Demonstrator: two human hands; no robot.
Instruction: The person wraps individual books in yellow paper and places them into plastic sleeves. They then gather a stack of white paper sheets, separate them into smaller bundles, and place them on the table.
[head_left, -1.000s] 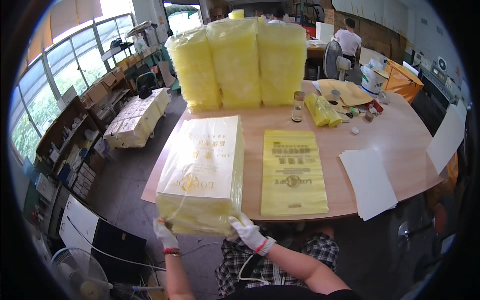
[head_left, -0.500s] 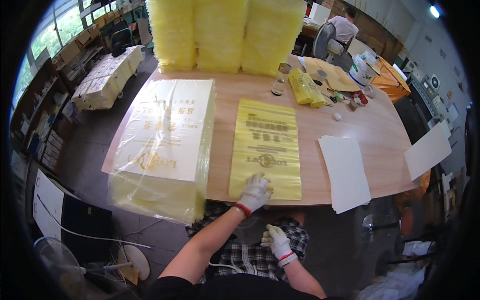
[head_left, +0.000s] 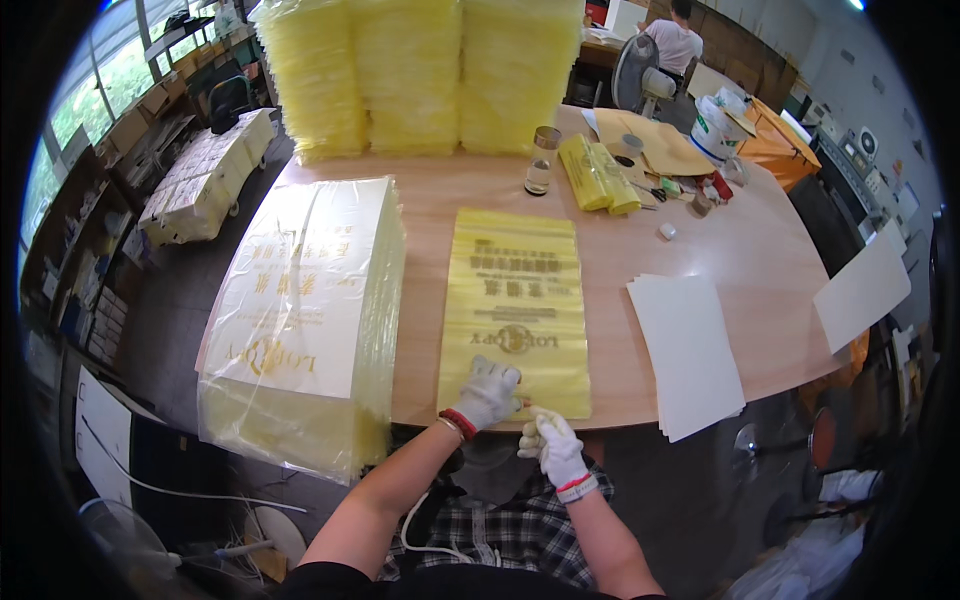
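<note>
A yellow plastic bag (head_left: 515, 300) with dark printing lies flat at the front middle of the table. My left hand (head_left: 488, 392), in a white glove with some fingertips bare, rests on its near part, fingers spread and bent. My right hand (head_left: 556, 446), gloved too, is at the bag's near edge, right of the left hand. Its fingers are curled together; whether they grip anything there is hidden. To the left is a tall stack of clear yellowish bags (head_left: 378, 400) with a white printed sheet (head_left: 300, 285) inside the top one. White card sheets (head_left: 690, 350) lie fanned to the right.
High yellow stacks (head_left: 410, 80) stand at the table's back. Behind the bag are a glass jar (head_left: 538, 178), folded yellow bags (head_left: 598, 175), scissors (head_left: 660, 192) and a white bucket (head_left: 718, 128). Another white sheet (head_left: 865, 290) juts past the right edge. A person (head_left: 675, 42) sits beyond a fan (head_left: 635, 75).
My right hand has risen from my lap to the bag's near edge, close to the left hand. The left hand stays on the bag; the whole view has shifted slightly.
</note>
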